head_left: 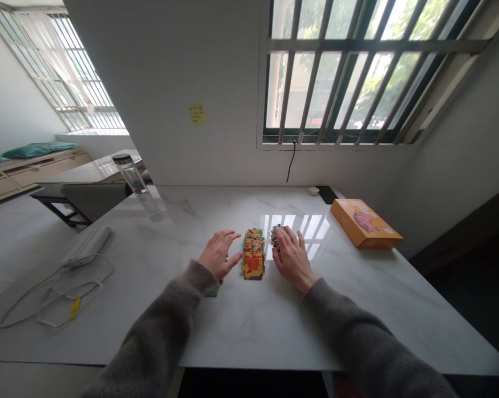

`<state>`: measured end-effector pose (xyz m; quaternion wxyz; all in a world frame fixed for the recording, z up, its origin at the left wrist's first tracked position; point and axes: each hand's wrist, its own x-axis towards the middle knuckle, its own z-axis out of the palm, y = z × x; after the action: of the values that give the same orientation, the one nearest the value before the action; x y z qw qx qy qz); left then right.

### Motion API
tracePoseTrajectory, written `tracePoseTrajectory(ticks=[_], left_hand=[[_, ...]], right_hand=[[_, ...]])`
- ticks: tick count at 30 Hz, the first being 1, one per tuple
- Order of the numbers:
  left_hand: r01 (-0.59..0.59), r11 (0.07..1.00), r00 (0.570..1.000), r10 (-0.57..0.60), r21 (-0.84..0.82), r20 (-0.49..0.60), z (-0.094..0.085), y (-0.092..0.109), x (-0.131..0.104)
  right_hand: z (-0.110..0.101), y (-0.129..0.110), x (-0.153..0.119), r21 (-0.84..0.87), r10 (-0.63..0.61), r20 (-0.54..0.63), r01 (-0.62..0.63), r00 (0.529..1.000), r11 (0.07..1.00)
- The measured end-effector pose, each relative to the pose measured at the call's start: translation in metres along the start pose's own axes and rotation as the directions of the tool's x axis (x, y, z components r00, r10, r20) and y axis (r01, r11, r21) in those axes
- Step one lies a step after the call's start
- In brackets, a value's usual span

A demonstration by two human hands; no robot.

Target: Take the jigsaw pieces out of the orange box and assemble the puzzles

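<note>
A column of overlapping yellow, red and orange jigsaw puzzle pieces (253, 255) lies on the white marble-patterned table between my hands. My left hand (220, 253) is just left of it, thumb and fingers spread with nothing between them. Beneath that wrist, green puzzle pieces (211, 292) show, mostly covered. On the other side, my right hand (293, 258) rests over a second group of darker puzzle pieces (274, 236), its fingers spread and laid on them. Part of this group is hidden under the fingers.
An orange box (365, 224) sits at the right, near a black phone (327, 194) and a small white object (314, 190). At the back left stands a clear bottle (131, 174). A white strap-like cable (87, 290) and a pale folded item (87, 246) lie at the left.
</note>
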<state>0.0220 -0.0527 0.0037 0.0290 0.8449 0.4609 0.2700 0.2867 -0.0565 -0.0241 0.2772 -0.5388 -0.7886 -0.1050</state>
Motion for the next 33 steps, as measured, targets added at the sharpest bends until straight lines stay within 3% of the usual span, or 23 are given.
tracePoseTrajectory(ticks=[2,6,12,18,25,33], left_hand=[[-0.031,0.998,0.996,0.035,-0.052,0.078,-0.013,-0.019,-0.014],[-0.026,0.998,0.971,0.040,-0.061,0.236,-0.023,-0.055,-0.037],[0.039,0.999,0.946,-0.034,-0.008,0.324,-0.004,-0.086,-0.047],[0.079,0.996,0.909,-0.090,0.043,0.406,0.013,-0.097,-0.026],[0.061,0.995,0.885,-0.089,0.076,0.458,0.015,-0.113,0.013],[0.087,0.992,0.866,-0.122,0.094,0.486,0.018,-0.124,0.028]], right_hand=[[-0.002,0.000,0.000,0.044,-0.033,-0.034,0.035,0.999,0.998],[-0.004,-0.014,-0.005,0.131,-0.255,-0.018,0.255,0.967,0.958],[0.003,-0.047,-0.017,0.206,-0.473,0.080,0.449,0.878,0.869],[0.008,-0.051,-0.021,0.206,-0.498,0.150,0.465,0.854,0.861],[0.006,-0.051,-0.021,0.220,-0.479,0.159,0.442,0.863,0.870],[0.001,-0.046,-0.021,0.271,-0.475,0.147,0.427,0.868,0.863]])
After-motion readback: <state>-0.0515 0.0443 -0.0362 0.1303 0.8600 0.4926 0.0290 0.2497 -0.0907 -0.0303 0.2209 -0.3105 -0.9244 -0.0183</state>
